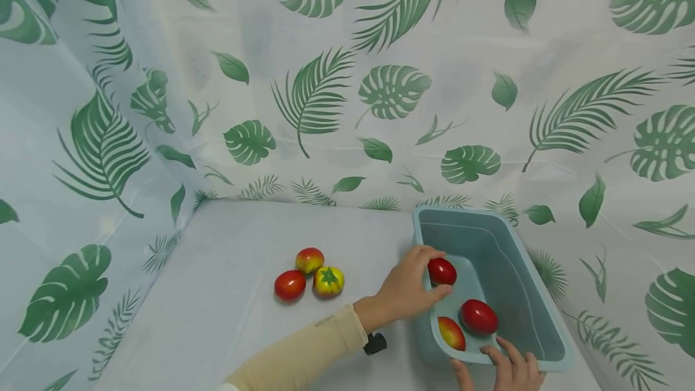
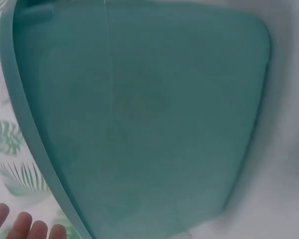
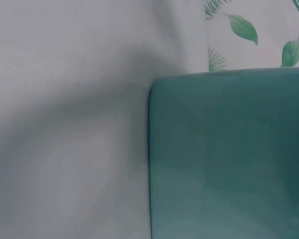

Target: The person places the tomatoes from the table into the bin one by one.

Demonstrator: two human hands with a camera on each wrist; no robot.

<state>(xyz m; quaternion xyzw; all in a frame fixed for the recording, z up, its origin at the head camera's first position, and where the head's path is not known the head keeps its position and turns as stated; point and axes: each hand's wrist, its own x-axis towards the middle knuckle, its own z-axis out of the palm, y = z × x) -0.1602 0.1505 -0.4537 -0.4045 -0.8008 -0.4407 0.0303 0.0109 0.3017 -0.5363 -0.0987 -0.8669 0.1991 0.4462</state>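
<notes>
My left hand [image 1: 409, 282] reaches over the left rim of a blue-green plastic basin [image 1: 516, 294]. Its thumb and fingers are spread on either side of a glossy red fruit [image 1: 442, 271] inside the basin. In the left wrist view the fingertips [image 2: 27, 226] show above the rim, with no fruit between them. At the near rim, my right hand [image 1: 510, 370] holds the basin, fingers bent over the edge and thumb to the left. Near it inside lie a larger red fruit [image 1: 479, 317] and a red-yellow one [image 1: 451, 333]. The right wrist view shows only the basin's outer wall [image 3: 229, 154] and table.
Left of the basin, a red fruit [image 1: 290, 286], a red-yellow fruit [image 1: 310, 260] and a yellow-red one with a green star-shaped top [image 1: 328, 282] sit close together on the white table [image 1: 228, 294]. A leaf-print curtain [image 1: 336, 95] stands behind and at the sides.
</notes>
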